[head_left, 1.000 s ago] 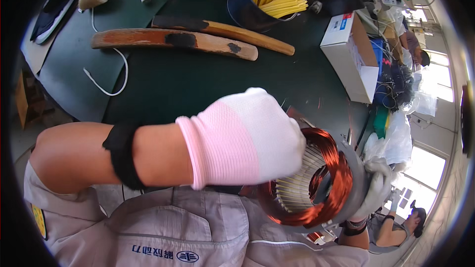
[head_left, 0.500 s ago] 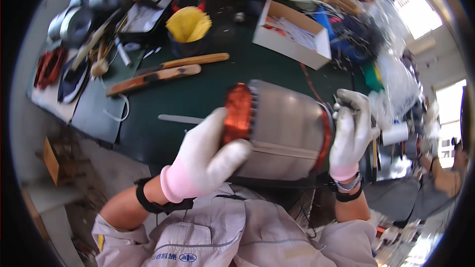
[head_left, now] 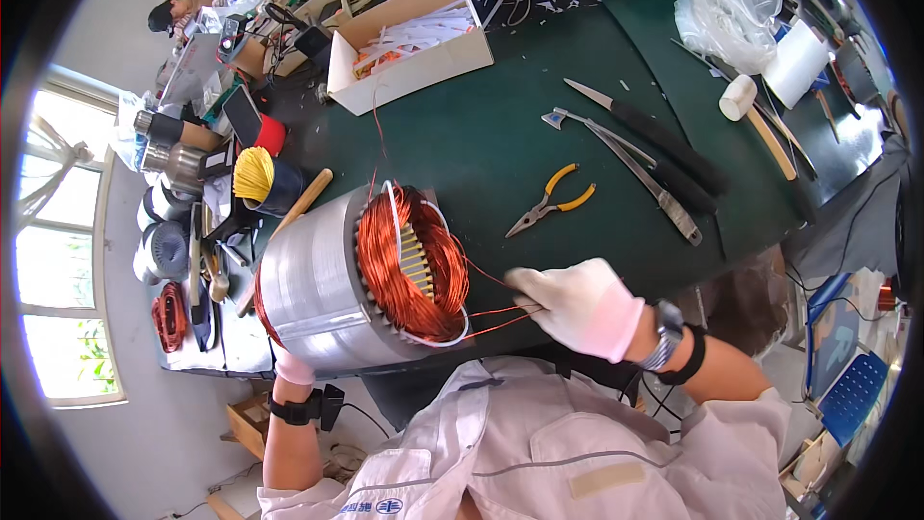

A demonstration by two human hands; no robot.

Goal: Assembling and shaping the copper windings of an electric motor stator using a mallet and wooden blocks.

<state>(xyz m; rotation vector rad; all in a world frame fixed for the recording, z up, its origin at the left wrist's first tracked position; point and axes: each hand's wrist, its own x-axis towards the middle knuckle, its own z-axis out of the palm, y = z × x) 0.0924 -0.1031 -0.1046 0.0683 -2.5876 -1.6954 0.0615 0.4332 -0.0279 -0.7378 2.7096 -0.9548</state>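
Observation:
A motor stator (head_left: 310, 279), a grey metal cylinder, lies tilted near the table's front edge. Its open end faces right, showing a thick ring of copper windings (head_left: 382, 241) and pale yellow slot pieces inside. White cord or sleeving curves around the winding. Gloved in white, my right hand (head_left: 582, 303) is closed on thin copper wires (head_left: 496, 316) that run from this end. Of my left hand (head_left: 295, 369), only the glove's pink cuff shows at the stator's lower left; its fingers are hidden behind the cylinder.
Pliers with yellow handles (head_left: 553, 200) lie right of the stator, with dark-handled cutting tools (head_left: 664, 149) beyond. A white box of paper strips (head_left: 414, 74) stands behind. At far right lies a mallet (head_left: 765, 130). A dark cup (head_left: 279, 188) holds yellow strips at left.
The view has swung right. The stator has turned so its wound end faces right. My right hand has left the stator's body and now grips wires; my left has gone behind it.

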